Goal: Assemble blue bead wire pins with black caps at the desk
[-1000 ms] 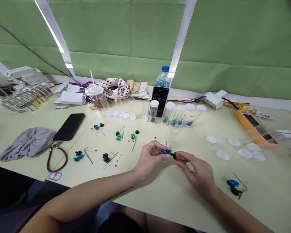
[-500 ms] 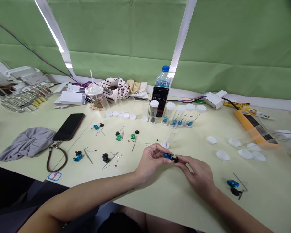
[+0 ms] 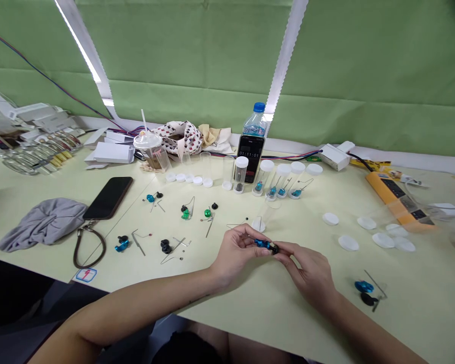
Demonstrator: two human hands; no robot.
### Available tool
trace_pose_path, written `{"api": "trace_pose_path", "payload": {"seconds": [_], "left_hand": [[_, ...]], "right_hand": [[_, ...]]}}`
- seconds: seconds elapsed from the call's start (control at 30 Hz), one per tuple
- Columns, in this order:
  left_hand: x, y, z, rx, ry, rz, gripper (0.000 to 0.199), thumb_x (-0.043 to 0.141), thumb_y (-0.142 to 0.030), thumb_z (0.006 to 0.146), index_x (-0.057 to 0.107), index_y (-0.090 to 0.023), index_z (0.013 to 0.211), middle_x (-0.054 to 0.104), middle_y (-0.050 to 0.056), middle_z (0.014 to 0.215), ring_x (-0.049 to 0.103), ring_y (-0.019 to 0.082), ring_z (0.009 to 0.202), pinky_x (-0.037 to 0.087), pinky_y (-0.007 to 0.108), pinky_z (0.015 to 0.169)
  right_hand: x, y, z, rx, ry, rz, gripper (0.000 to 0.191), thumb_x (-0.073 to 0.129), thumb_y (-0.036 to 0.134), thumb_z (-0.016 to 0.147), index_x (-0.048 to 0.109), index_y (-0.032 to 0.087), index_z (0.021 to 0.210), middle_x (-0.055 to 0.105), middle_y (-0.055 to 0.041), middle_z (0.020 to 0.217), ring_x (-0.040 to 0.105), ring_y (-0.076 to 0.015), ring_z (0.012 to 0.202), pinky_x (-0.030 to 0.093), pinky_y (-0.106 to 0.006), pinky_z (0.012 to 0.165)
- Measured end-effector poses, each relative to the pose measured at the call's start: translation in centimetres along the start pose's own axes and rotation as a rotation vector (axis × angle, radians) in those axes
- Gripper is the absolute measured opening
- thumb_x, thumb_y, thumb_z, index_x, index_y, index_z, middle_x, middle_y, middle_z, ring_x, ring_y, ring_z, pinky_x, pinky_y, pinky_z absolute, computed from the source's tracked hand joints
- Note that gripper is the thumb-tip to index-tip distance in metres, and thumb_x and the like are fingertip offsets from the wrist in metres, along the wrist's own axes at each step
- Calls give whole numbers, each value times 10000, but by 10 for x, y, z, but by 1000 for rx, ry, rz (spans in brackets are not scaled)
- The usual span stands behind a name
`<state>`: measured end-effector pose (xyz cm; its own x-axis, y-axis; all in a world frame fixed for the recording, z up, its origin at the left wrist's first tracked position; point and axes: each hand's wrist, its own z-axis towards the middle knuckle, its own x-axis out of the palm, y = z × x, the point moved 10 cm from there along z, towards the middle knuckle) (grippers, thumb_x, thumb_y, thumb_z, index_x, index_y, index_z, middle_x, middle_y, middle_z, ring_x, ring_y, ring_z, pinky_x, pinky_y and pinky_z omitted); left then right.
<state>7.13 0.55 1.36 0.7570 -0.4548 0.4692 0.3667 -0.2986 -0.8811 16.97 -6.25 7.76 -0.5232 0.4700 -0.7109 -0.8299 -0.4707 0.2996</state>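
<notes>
Above the near edge of the table I hold a small blue metal part in both hands. My left hand is closed, pinching its blue end between thumb and fingers. My right hand is closed on the other end, where a black round piece shows beside a pale brass-coloured bit; whether these are joined I cannot tell. Just beyond my left fingers stands a clear tube with a white base. To the right of my right hand lie another blue metal part, a black round piece and thin metal rods.
Small groups of blue, green and black parts with bent wires lie to the left. Capped clear tubes stand near a phone with a timer. White caps and an orange power strip are at right.
My hands keep nearly the same place and grip, with the blue part turned very slightly. The phone's timer has advanced.
</notes>
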Motion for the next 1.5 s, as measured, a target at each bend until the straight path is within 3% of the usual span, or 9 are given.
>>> {"api": "trace_pose_path", "payload": {"seconds": [0.2, 0.57, 1.5], "left_hand": [[-6, -2, 0, 5, -58, 5, 264, 794, -169, 626, 608, -130, 808, 694, 68, 849, 649, 168, 825, 490, 315, 791], [-1, 0, 0, 2, -14, 12, 251, 793, -186, 631, 615, -123, 797, 691, 71, 857, 645, 166, 828, 484, 319, 809], [3, -5, -2, 27, 10, 14, 269, 810, -190, 601, 633, -117, 790, 693, 71, 847, 653, 166, 825, 512, 336, 823]], "right_hand": [[4, -5, -1, 59, 7, 13, 189, 508, 291, 923, 576, 195, 1071, 730, -6, 787, 693, -127, 661, 524, -213, 603], [-4, 4, 3, 10, -45, -8, 163, 483, 250, 931, 617, 200, 1009, 741, -13, 796, 691, -125, 619, 536, -206, 598], [3, -1, -1, 25, 15, 29, 203, 448, 268, 941, 631, 195, 989, 734, -26, 787, 688, -136, 638, 535, -216, 616]]}}
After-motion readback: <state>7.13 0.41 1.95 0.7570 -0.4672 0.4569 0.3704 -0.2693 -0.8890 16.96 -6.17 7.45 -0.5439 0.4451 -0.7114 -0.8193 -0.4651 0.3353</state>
